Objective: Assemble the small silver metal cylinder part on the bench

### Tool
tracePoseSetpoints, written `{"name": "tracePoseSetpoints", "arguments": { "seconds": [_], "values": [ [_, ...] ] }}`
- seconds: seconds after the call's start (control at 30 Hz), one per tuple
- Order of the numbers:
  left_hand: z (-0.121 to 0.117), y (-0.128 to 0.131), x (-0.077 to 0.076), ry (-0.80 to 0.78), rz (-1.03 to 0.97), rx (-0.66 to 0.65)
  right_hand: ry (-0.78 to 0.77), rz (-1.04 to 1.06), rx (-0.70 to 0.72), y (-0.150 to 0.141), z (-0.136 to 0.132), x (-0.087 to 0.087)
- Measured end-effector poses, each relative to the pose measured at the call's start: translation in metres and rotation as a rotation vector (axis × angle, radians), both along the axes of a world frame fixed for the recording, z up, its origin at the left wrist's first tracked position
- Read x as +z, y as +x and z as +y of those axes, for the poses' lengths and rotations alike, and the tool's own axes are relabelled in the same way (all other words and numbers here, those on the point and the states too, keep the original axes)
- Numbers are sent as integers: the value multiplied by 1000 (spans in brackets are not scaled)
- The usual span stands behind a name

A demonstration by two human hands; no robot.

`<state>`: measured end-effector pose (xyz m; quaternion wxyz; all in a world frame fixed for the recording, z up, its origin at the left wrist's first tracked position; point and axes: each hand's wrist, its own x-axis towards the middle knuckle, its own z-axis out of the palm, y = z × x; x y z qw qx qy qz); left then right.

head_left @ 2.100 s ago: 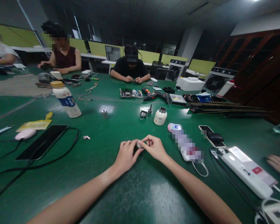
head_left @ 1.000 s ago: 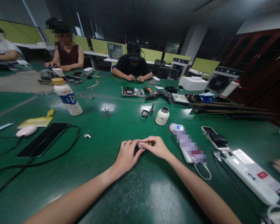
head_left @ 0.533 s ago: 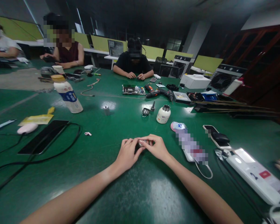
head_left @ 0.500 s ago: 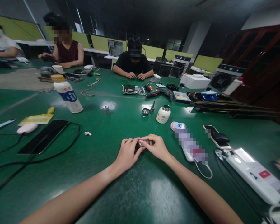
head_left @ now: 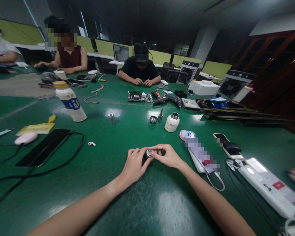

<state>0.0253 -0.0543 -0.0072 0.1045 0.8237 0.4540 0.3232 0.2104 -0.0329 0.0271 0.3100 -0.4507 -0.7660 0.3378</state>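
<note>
Low over the middle of the green table, my left hand (head_left: 135, 165) curls its fingers and thumb round a small silver metal cylinder (head_left: 149, 152). My right hand (head_left: 167, 155) grips the same cylinder from the other side, its fingertips at the top. Most of the cylinder's side is hidden by fingers. Beyond my hands stands another small silver cylinder (head_left: 111, 118). An open cream bottle with printed pictures (head_left: 172, 124) is upright to the right, near a loose dark metal cap with a ring (head_left: 153, 120) and a small dark upright part (head_left: 160, 114).
To the left are a drink bottle (head_left: 70, 102), a tablet (head_left: 44, 148), cables and a pink earbud (head_left: 91, 143). On the right lie a power strip (head_left: 265, 188) and a phone under a mouse (head_left: 231, 147). A circuit board (head_left: 139, 96) and drill (head_left: 174, 100) lie farther back; co-workers sit around.
My right hand's fingers have shifted slightly, and more of the cylinder's top shows now. The view has tilted a little. A co-worker at the back left has moved a hand outward.
</note>
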Motion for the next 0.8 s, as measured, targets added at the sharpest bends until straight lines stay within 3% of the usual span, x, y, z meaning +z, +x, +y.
{"name": "tracePoseSetpoints", "arguments": {
  "seconds": [0.47, 0.63, 0.8],
  "values": [
    [0, 0, 0, -7, 1, -18, 330, -181, -208, -12, -10, -2],
    [1, 0, -2, 3, -2, -17, 453, -48, -180, -18, -12, -7],
    [1, 0, -4, 11, 7, -7, 397, 80, -165, -21, -13, -12]
  ]
}}
